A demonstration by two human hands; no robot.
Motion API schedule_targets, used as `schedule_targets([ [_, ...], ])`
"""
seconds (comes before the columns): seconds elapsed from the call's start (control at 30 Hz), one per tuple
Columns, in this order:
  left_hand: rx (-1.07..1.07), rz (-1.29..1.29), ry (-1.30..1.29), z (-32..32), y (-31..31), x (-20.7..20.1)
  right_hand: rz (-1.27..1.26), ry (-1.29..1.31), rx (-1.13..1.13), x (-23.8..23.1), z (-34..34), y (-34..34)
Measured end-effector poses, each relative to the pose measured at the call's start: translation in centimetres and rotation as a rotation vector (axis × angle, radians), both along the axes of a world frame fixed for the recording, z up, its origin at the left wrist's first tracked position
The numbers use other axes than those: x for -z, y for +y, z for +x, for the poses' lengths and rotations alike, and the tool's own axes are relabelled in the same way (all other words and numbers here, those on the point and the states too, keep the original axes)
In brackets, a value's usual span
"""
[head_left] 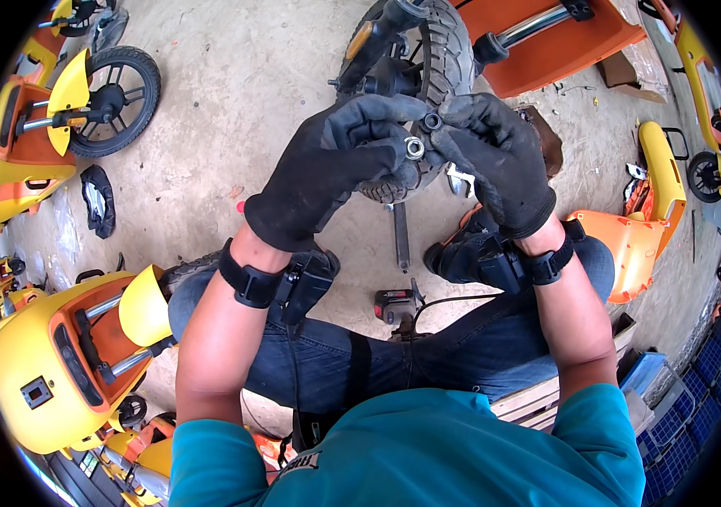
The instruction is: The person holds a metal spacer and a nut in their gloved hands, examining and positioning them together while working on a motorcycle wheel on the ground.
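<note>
Metal nut [414, 149]: small, silver, pinched in the left hand [335, 169] fingertips, just in front of the black tyre [449, 59].
Black bushing [432, 122]: small ring clamped between the right hand [495, 160] fingertips, just beside the nut.
Hold: both gloved hands are raised close together, judged so the two small parts can be lined up.
Wheel: stands beyond the hands, on its fork.
Crates [681, 444]: blue, lower right; contents cannot be told.
Surroundings: yellow-orange vehicle bodies [56, 363] on the concrete floor [233, 101].
</note>
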State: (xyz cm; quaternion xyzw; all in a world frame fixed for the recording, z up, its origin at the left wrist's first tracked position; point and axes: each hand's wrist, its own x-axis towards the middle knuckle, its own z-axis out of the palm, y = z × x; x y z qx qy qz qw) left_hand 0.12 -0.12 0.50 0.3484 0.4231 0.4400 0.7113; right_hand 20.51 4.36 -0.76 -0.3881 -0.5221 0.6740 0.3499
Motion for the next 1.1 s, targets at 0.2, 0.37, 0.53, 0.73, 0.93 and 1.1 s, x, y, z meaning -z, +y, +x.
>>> schedule_targets([
  [0.2, 0.020, -0.021, 0.010, -0.1, 0.0, 0.1, 0.021, -0.007, -0.002, 0.3, 0.2, 0.0],
  [0.37, 0.032, -0.031, 0.023, -0.2, 0.0, 0.4, 0.008, -0.004, -0.009, 0.4, 0.3, 0.1],
  [0.53, 0.034, -0.025, 0.012, -0.2, 0.0, 0.5, -0.017, 0.043, -0.006, 0.1, 0.1, 0.0],
  [0.73, 0.013, -0.023, 0.004, 0.0, 0.1, 0.3, -0.002, 0.046, -0.025, -0.6, 0.0, 0.1],
  [0.93, -0.014, -0.017, -0.011, 0.2, 0.2, 0.2, 0.049, 0.027, -0.056, -0.2, 0.1, 0.0],
  [1.1, -0.009, 0.011, 0.024, -0.1, 0.2, 0.4, -0.067, 0.068, -0.080, -0.5, 0.2, -0.1],
])
